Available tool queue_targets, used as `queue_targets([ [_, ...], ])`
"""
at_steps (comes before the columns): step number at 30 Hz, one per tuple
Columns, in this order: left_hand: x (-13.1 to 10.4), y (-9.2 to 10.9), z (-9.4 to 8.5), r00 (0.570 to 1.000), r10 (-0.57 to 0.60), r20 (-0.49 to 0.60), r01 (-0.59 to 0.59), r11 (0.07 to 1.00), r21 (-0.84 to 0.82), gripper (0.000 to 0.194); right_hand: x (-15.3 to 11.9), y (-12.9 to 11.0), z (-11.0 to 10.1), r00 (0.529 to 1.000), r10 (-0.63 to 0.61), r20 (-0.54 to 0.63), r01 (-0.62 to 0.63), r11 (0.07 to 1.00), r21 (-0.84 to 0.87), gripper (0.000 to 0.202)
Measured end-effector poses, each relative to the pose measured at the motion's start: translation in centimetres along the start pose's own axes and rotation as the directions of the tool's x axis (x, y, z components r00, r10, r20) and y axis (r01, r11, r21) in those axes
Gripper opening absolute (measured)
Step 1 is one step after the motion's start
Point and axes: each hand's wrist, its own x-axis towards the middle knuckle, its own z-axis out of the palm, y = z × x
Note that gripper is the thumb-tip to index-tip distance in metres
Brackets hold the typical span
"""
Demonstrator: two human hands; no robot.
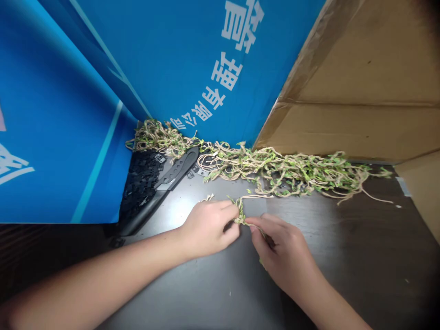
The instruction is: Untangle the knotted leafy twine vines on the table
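Note:
Near the middle of the view, my left hand (213, 224) pinches a piece of leafy twine (241, 211), tan cord with small green leaves. Close beside it on the right, my right hand (280, 243) grips the same twine between thumb and forefinger. Part of the strand passes down under my right palm, where it is mostly hidden. A long heap of similar leafy twine (292, 172) lies behind both hands, with a loose cord end reaching toward them.
A black-handled tool (178, 169) lies at the left beside many small black pieces (140, 178). Another twine pile (158, 136) sits behind them. Blue panels (192, 59) and a cardboard wall (354, 82) border the grey table (206, 293).

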Motion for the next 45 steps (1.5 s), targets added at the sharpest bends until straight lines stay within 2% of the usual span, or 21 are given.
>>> queue_targets([
  [6, 0.1, 0.0, -0.1, 0.999, -0.048, 0.006, 0.049, 0.998, -0.046, 0.008, 0.1, -0.1, -0.2, 1.0, 0.015, -0.003, -0.014, 0.998, 0.061, 0.024],
  [12, 0.2, -0.2, -0.7, 0.998, -0.069, 0.003, 0.067, 0.955, -0.289, 0.005, 0.5, -0.8, -0.8, 0.994, 0.101, 0.03, -0.105, 0.97, 0.218, 0.024],
  [17, 0.1, -0.1, -0.4, 0.995, -0.088, -0.05, 0.074, 0.968, -0.239, 0.007, 0.6, -1.1, -0.8, 0.987, 0.151, 0.046, -0.158, 0.951, 0.267, 0.025],
  [22, -0.1, 0.0, -0.1, 0.994, -0.099, -0.037, 0.09, 0.979, -0.182, 0.007, 0.6, -1.0, -0.6, 0.968, 0.227, 0.105, -0.248, 0.929, 0.276, 0.026],
  [27, -0.1, 0.1, 0.0, 0.996, -0.085, -0.035, 0.081, 0.991, -0.103, 0.008, 0.3, -0.4, -0.4, 0.979, 0.172, 0.106, -0.189, 0.967, 0.173, 0.026],
  [32, 0.0, 0.1, 0.0, 0.998, -0.064, -0.015, 0.061, 0.985, -0.16, 0.008, 0.2, 0.1, -0.7, 0.986, 0.096, 0.133, -0.11, 0.989, 0.097, 0.03],
  [35, -0.1, 0.0, 0.0, 0.995, -0.088, -0.039, 0.08, 0.982, -0.173, 0.003, 0.1, 0.2, -0.6, 0.993, 0.05, 0.107, -0.057, 0.996, 0.063, 0.029],
  [38, -0.3, -0.2, 0.1, 0.987, -0.133, -0.092, 0.111, 0.971, -0.213, 0.022, -0.1, 0.3, -0.4, 0.999, 0.033, 0.034, -0.034, 0.999, 0.029, 0.025],
  [40, -0.3, -0.4, 0.1, 0.987, -0.102, -0.125, 0.069, 0.967, -0.244, 0.026, -0.3, 0.3, -0.2, 0.999, 0.048, 0.015, -0.048, 0.999, 0.024, 0.021],
  [45, 0.0, -0.6, -0.3, 0.987, 0.084, -0.135, -0.117, 0.958, -0.261, 0.014, -0.2, 0.5, -0.3, 0.995, 0.08, 0.056, -0.083, 0.995, 0.054, 0.013],
])
